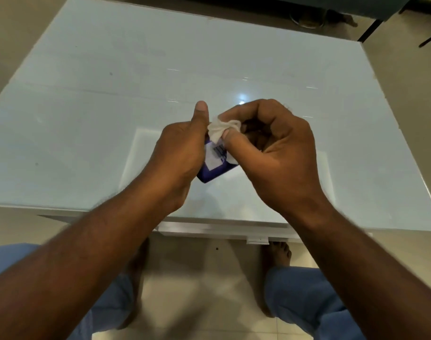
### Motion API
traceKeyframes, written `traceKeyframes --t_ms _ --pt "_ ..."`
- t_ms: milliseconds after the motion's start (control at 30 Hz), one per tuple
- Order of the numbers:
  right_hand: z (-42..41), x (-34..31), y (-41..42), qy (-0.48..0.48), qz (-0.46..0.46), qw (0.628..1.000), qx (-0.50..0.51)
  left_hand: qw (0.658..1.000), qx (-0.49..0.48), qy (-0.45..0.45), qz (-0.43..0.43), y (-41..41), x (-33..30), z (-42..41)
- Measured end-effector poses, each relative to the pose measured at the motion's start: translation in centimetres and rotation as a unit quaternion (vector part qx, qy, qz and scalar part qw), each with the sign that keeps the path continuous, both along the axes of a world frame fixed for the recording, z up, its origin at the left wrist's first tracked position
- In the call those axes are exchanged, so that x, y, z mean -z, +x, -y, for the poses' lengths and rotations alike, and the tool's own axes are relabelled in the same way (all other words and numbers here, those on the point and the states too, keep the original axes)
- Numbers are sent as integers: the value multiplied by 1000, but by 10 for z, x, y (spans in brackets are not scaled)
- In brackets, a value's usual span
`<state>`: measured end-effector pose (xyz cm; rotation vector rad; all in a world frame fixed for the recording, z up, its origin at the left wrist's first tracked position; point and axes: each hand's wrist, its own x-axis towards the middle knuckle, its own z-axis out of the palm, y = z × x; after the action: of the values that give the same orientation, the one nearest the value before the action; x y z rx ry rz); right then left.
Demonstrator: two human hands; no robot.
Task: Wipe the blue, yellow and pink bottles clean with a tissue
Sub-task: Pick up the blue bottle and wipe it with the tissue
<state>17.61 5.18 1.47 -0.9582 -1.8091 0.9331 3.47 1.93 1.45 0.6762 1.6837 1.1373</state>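
My left hand [182, 148] grips a small dark blue tissue pack [215, 168] with a white barcode label, held just above the glass table [111, 119]. The thumb of that hand points up. My right hand [275, 148] pinches a white tissue [220, 130] between thumb and fingers at the top of the pack. Most of the pack is hidden behind my left palm. No blue, yellow or pink bottle is in view.
The pale glass tabletop stretches wide around my hands, with its near edge [209, 227] close to my knees. Dark furniture legs [371, 28] and a round metal object [307, 20] stand on the floor past the far edge. My bare feet show under the table.
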Motion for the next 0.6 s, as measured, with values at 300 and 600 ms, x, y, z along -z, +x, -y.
traceKeyframes --t_ms 300,600 --pt "-11 -8 5 -61 -126 990 33 967 84 -40 236 10 -1 10" --pt "-31 -5 26 -78 -18 995 57 974 79 45 209 7 -1 7"
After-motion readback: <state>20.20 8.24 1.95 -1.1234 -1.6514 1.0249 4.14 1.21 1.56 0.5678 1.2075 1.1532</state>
